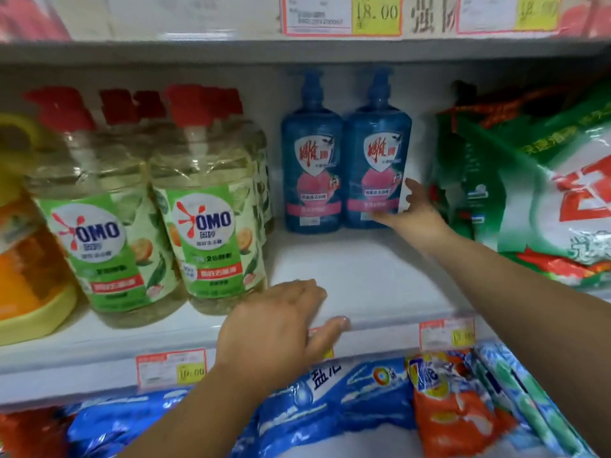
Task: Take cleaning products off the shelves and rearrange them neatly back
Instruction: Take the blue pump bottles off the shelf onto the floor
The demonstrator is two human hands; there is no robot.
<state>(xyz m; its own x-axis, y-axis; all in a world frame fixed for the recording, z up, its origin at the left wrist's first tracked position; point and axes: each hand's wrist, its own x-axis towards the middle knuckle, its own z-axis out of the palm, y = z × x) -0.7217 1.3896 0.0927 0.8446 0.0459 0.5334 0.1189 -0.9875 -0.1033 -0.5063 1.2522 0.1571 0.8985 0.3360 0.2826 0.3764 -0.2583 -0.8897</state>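
Mid-task, seemingly: left blue pump bottle (311, 166) and right blue pump bottle (377, 160) upright at the shelf (363, 276) back. Right hand (411, 216) open, touching the latter; left hand (277, 325) flat on shelf edge.

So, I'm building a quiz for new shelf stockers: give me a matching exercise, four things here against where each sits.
Things: 1 OMO bottles; 2 blue pump bottles; 3 green detergent bag; 4 left hand.
Places: A front edge of the shelf; B back middle; C left side; D right end.
Pairs: 1-C, 2-B, 3-D, 4-A.
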